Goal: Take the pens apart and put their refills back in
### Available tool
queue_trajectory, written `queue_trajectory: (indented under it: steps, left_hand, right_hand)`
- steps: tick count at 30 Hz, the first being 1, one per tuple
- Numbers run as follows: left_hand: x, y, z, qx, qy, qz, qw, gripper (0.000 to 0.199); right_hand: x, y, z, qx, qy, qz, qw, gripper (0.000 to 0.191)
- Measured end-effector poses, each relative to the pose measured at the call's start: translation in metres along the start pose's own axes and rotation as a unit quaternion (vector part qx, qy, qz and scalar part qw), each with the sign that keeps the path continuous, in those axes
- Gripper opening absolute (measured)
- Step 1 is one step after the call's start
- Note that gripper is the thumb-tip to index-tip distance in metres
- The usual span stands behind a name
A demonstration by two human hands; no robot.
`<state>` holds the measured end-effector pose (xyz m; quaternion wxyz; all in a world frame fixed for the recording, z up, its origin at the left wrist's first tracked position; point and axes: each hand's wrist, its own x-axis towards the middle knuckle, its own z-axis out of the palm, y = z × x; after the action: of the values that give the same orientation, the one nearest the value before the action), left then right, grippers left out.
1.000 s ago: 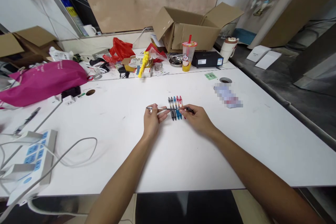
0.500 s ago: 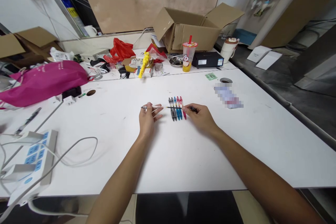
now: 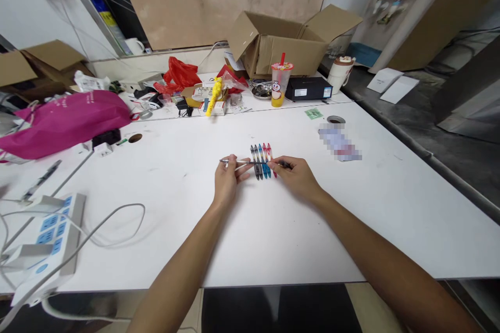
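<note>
A thin pen refill (image 3: 242, 162), clear at its left part and dark at its right, lies level between my hands. My left hand (image 3: 227, 179) pinches the refill with thumb and finger, its other fingers loosely spread. My right hand (image 3: 297, 176) is closed on a dark pen barrel (image 3: 286, 164), mostly hidden by the fingers. The refill's right end meets my right fingertips; whether it is inside the barrel I cannot tell. Just behind and below the refill, several click pens (image 3: 260, 152) in grey, blue and pink lie side by side on the white table (image 3: 250, 234).
A power strip (image 3: 58, 229) with a looped cable lies at left, near a loose pen (image 3: 42, 179). Along the back stand a pink bag (image 3: 74, 119), a drink cup (image 3: 280, 86), an open carton (image 3: 289, 49) and a black box (image 3: 309, 89). A tape roll (image 3: 336, 120) lies at right.
My left hand has shifted right with the refill, closer to my right hand. Less of the refill shows between them. My right hand has hardly moved.
</note>
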<state>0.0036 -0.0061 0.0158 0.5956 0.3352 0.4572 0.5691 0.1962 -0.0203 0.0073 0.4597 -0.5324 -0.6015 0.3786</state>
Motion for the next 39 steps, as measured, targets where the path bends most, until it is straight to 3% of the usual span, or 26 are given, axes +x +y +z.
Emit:
queue_trajectory:
  steps: [4, 8, 12, 26, 33, 39]
  left_hand:
    - [-0.003, -0.005, 0.005, -0.025, -0.041, -0.027, 0.998, 0.035]
    - [0.001, -0.002, 0.001, -0.034, -0.020, -0.016, 0.999, 0.032]
    - [0.005, 0.001, -0.002, -0.038, -0.005, -0.006, 0.999, 0.030]
    - [0.003, -0.006, 0.000, -0.034, -0.037, -0.016, 0.999, 0.034]
    - [0.000, -0.008, 0.002, -0.014, -0.040, -0.027, 0.999, 0.034]
    - [-0.003, -0.014, 0.003, 0.029, -0.083, -0.029, 0.996, 0.039]
  right_hand:
    - [-0.004, -0.002, 0.003, -0.001, -0.034, -0.021, 0.999, 0.042]
    - [-0.002, -0.001, -0.004, 0.005, -0.033, -0.040, 0.999, 0.046]
    - [0.002, 0.004, -0.010, -0.024, -0.023, -0.041, 0.999, 0.035]
    - [-0.001, 0.002, -0.007, -0.025, -0.043, -0.042, 0.998, 0.026]
    - [0.001, -0.001, -0.008, -0.050, -0.076, -0.111, 0.990, 0.027]
    - [-0.005, 0.004, 0.005, 0.016, -0.076, -0.014, 0.997, 0.030]
